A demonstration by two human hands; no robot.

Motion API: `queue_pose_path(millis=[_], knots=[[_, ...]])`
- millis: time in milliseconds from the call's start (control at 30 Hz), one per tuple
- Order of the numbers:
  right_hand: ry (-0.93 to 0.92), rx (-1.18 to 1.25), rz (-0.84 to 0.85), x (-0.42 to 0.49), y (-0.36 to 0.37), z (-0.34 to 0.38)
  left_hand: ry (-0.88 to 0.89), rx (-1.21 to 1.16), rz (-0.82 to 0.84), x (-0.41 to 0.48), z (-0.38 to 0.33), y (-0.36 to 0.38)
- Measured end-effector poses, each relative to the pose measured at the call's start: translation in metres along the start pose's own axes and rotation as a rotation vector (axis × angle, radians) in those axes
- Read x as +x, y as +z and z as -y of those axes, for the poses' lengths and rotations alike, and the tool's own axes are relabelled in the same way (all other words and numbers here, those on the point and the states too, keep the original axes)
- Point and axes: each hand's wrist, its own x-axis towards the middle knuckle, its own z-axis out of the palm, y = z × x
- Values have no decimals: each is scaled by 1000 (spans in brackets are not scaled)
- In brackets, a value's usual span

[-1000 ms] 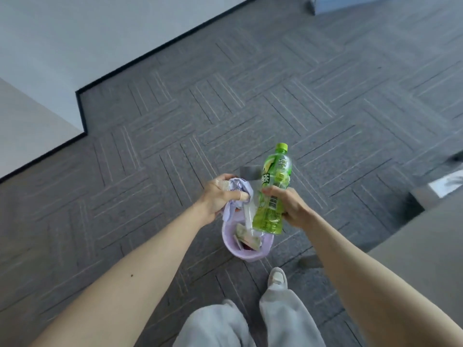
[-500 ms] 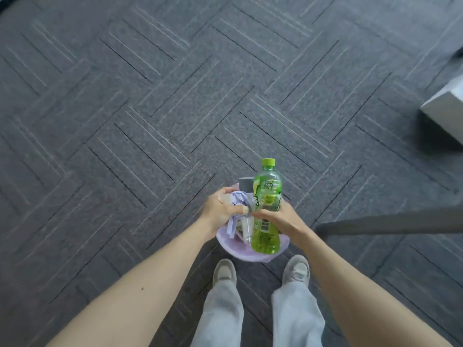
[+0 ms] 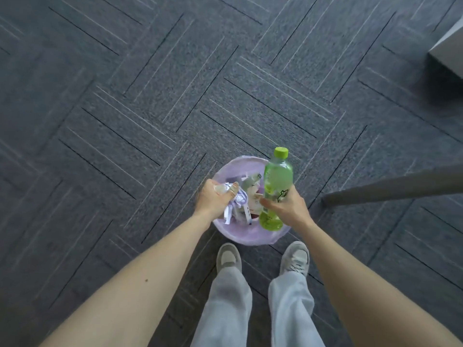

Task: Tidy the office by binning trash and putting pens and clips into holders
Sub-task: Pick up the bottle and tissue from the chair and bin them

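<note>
A lilac waste bin stands on the carpet just in front of my feet, with paper scraps and other rubbish inside. Over its left side, my left hand is closed around a crumpled pale-purple wad of paper, strips hanging down into the bin. My right hand grips a green plastic bottle with a lime cap, held upright over the bin's right half.
Dark grey patterned carpet tiles cover the floor. A grey desk edge juts in from the right at bin height. A pale box or cabinet corner sits top right. My shoes stand just behind the bin.
The view has tilted down and the bin now lies fully under both hands. The grey cylinder beside the bottle is gone from between my hands. The bottle has shifted right.
</note>
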Motion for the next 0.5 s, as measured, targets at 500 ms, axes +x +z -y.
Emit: queue_pose_path(millis=[500], knots=[[155, 151, 120, 0, 6, 2, -25, 68, -24, 4, -3, 9]])
